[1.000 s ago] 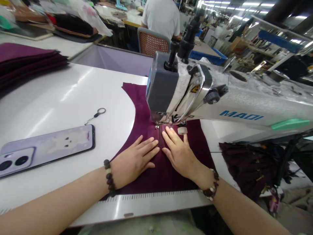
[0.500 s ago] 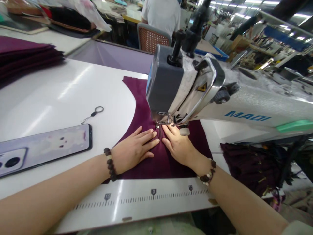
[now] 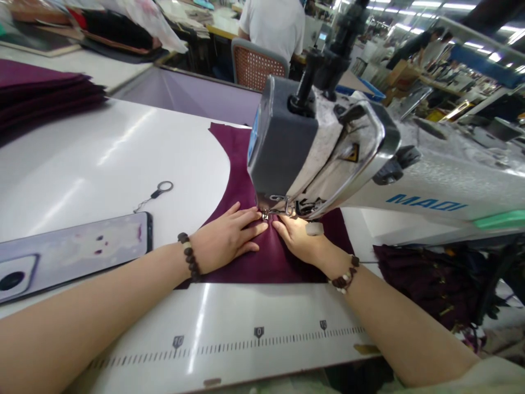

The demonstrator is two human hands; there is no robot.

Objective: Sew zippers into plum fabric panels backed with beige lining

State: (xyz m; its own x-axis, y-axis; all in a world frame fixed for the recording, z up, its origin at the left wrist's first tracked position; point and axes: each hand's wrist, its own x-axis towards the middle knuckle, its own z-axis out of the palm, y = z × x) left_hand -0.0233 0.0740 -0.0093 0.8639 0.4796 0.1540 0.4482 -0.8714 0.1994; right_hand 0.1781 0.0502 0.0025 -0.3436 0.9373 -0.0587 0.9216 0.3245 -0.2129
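A dark purple fabric piece (image 3: 233,164) with a curved left edge lies flat under the sewing machine (image 3: 283,137). On the left of the presser foot (image 3: 265,215), my left hand (image 3: 229,238) rests on the cloth with its fingers stretched out. My right hand (image 3: 301,238) lies on the fabric just right of the foot, fingers extended and their tips partly hidden under the machine head. Both palms are down, pressing the cloth without gripping it. The needle itself is hard to make out.
A phone (image 3: 82,251) with a ring strap (image 3: 165,186) lies on the left of the white table (image 3: 172,164). Stacked purple cloth (image 3: 45,98) sits at the back left. More dark purple pieces (image 3: 426,284) hang at right. A person (image 3: 273,24) sits beyond, on a chair (image 3: 260,65).
The fabric has slid away from me under the presser foot, so its near edge is farther from the ruler marks. Both hands stay flat on it beside the foot.
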